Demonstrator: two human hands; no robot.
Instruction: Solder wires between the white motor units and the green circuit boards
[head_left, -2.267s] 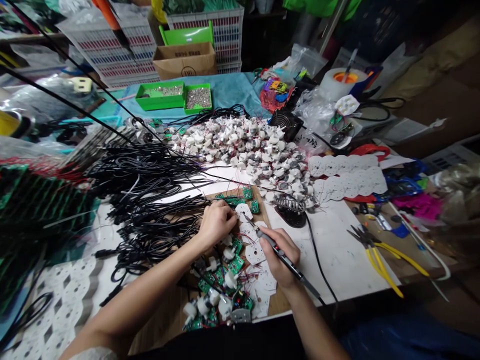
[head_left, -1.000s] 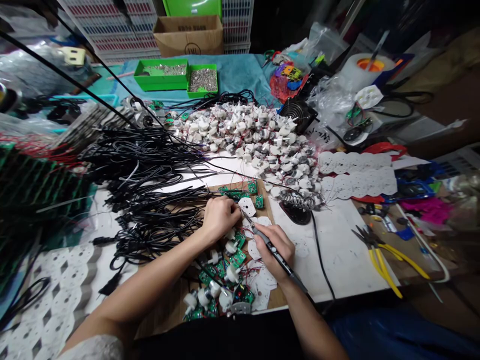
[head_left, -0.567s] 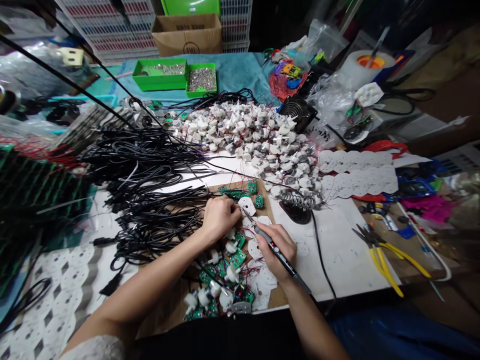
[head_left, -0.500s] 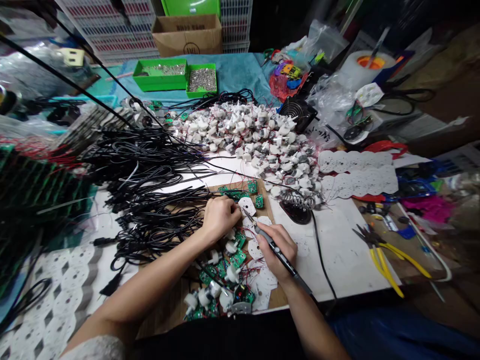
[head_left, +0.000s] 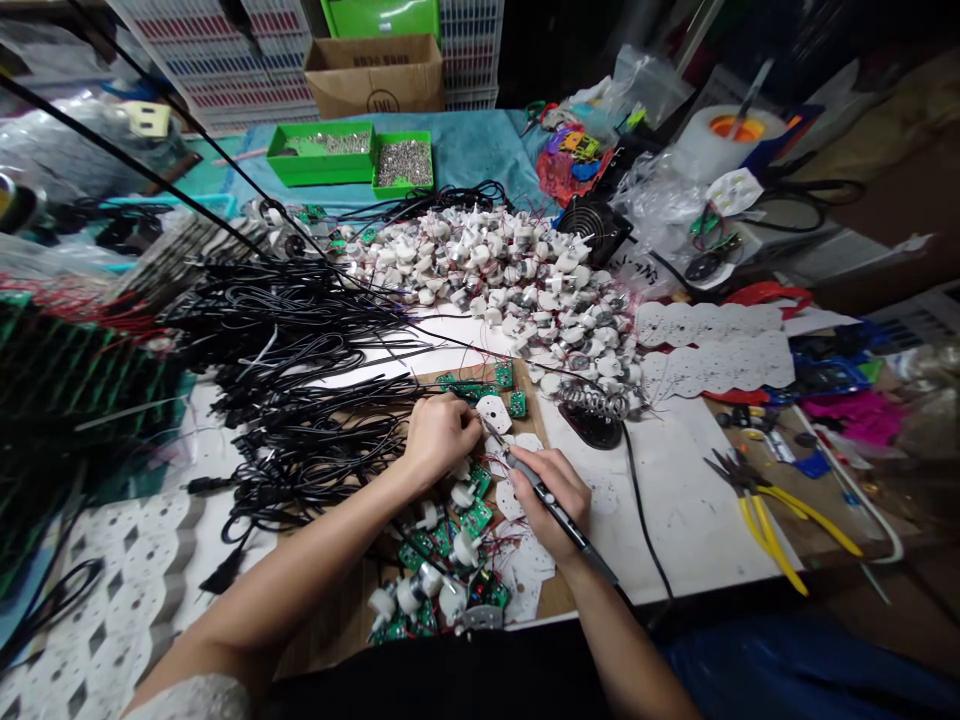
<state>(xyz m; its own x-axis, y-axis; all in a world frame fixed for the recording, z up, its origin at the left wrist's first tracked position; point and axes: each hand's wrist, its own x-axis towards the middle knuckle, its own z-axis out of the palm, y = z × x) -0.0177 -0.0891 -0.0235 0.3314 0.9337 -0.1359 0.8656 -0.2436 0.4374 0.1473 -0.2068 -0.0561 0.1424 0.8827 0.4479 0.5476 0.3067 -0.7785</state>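
Observation:
My right hand [head_left: 553, 497] is closed around a grey and black soldering iron [head_left: 559, 515]. Its metal tip points up and left, at the edge of a small white disc-shaped board [head_left: 493, 413]. My left hand [head_left: 441, 435] is closed beside that board's left edge; its fingertips pinch something too small to make out. Small green circuit boards [head_left: 504, 374] lie just beyond the hands. Nearer to me are more green boards with white round motor parts [head_left: 465, 548] and thin red wires. Other white discs [head_left: 534, 560] lie partly under my right hand.
A large heap of white motor parts [head_left: 487, 260] fills the back. Black cables [head_left: 300, 390] lie on the left. To the right are a soldering iron stand [head_left: 592, 420], yellow-handled pliers [head_left: 772, 520] and scalloped white board strips [head_left: 712, 345]. Green trays [head_left: 322, 170] of small metal pieces stand behind.
My right hand and the soldering iron have shifted very slightly left. My left hand stays in the same place beside the white board.

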